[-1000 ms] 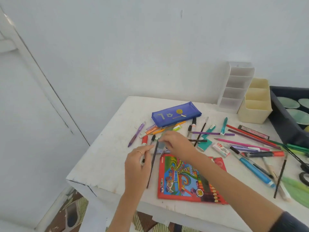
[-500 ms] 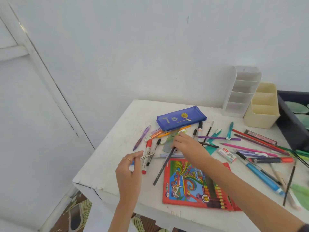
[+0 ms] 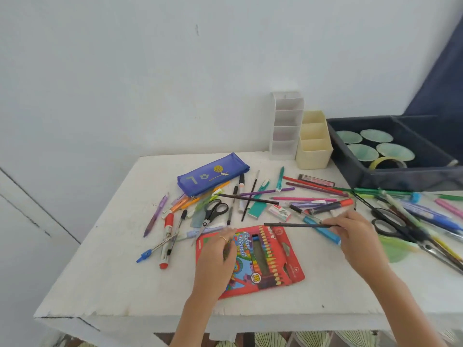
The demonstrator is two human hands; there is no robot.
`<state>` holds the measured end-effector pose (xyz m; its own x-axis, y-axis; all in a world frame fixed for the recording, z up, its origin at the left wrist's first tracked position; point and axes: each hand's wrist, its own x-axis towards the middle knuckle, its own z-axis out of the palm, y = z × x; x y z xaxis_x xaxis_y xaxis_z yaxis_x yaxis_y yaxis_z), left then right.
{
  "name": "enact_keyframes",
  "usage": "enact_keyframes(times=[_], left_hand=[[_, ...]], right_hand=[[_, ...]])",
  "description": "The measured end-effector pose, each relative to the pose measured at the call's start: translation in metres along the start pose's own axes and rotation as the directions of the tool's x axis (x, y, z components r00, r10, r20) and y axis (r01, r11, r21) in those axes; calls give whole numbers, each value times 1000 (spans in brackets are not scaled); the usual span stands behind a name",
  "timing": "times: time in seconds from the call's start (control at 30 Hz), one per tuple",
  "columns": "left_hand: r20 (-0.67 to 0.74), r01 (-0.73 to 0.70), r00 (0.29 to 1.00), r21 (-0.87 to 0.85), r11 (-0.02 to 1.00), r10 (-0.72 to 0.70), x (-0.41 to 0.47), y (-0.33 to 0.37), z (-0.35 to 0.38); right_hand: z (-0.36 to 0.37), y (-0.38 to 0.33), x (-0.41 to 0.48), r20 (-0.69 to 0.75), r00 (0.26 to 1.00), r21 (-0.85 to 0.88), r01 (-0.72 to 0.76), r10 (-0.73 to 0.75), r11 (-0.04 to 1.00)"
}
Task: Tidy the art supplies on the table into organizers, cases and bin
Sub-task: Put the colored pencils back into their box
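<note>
Pinching a thin dark pencil (image 3: 295, 224) by its right end in the clenched fingers of the right hand (image 3: 355, 239), level, tip pointing left, just past the far edge of the red colour pencil pack (image 3: 273, 261). Resting the left hand (image 3: 215, 259) on that pack's left part, flat on the worktop (image 3: 112, 284); cannot tell whether clasping it. Farther back, well apart from both hands: blue pencil case (image 3: 213, 172), white organizer (image 3: 285, 126), cream organizer (image 3: 314, 146) touching it, dark bin (image 3: 390, 176) at the right.
</note>
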<state>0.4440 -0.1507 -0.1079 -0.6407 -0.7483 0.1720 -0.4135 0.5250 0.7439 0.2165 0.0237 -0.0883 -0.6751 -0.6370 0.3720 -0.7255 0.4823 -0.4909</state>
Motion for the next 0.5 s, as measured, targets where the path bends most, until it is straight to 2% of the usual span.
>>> enact_keyframes(times=[0.1, 0.2, 0.5], left_hand=[[44, -25, 999, 100, 995, 20, 2, 2, 8], [63, -12, 998, 143, 990, 3, 2, 2, 11], [91, 5, 996, 142, 990, -19, 4, 0, 10]], right_hand=[[-8, 16, -15, -22, 993, -89, -119, 118, 989], [-10, 19, -24, -4, 986, -138, -167, 168, 976], [26, -28, -19, 155, 987, -12, 47, -44, 999]])
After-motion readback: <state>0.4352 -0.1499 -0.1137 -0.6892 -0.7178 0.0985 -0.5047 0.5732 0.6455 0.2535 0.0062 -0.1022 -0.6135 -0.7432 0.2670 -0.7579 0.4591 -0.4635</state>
